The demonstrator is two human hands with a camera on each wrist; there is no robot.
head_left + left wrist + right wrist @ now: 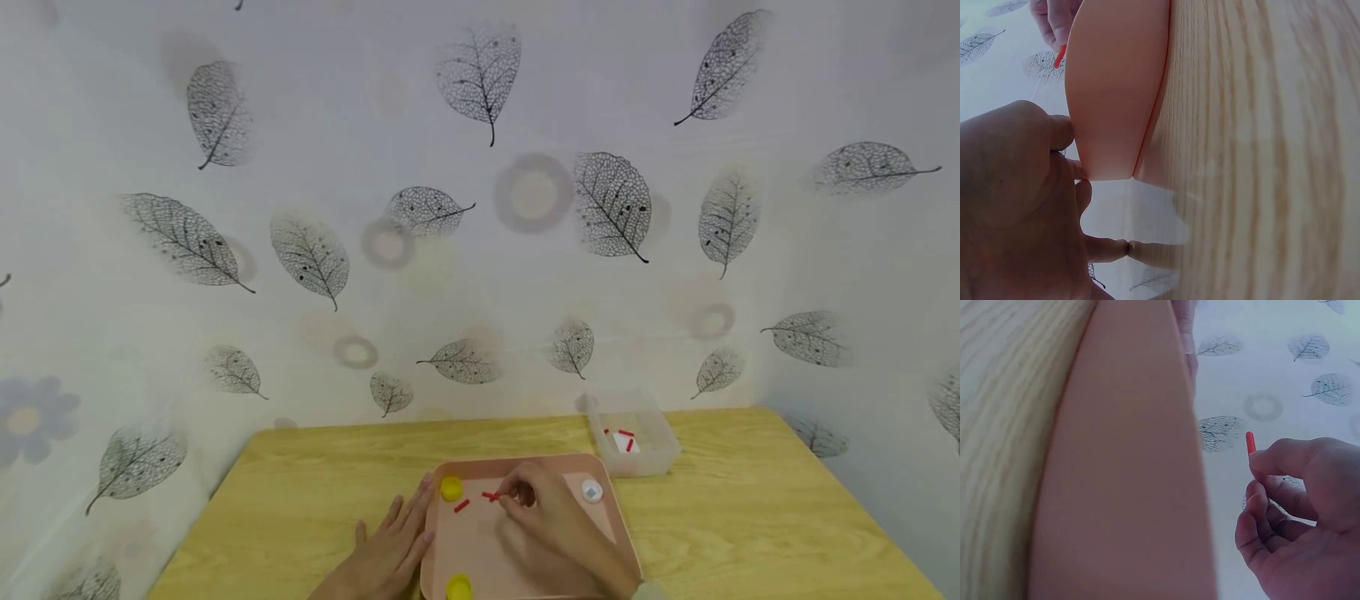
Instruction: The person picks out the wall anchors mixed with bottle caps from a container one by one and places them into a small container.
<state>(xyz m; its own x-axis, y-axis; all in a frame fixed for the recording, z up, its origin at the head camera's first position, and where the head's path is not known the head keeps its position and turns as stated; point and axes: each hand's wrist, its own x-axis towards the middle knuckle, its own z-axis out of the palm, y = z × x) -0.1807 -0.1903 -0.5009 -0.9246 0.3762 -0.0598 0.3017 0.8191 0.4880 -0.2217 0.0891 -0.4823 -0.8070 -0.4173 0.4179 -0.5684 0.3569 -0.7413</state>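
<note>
My right hand [543, 508] is over the pink tray [517, 461], thumb and forefinger pinching a small red stick [1250, 442]. In the head view, another red piece seems to lie beside or under the held one; I cannot tell if they touch. A separate red stick [462, 505] lies to the left on the tray. My left hand [386, 546] rests at the tray's left edge with its fingers extended, some touching the rim. A yellow round piece [452, 488] sits in the tray's far left corner, another yellow round piece [459, 587] near its front left.
A white round piece [592, 491] with a greyish square mark sits at the tray's far right. Behind the tray stands a translucent plastic box [660, 460] with several red sticks and a white piece inside. The wooden table [337, 450] backs onto a leaf-patterned wall covering [300, 125].
</note>
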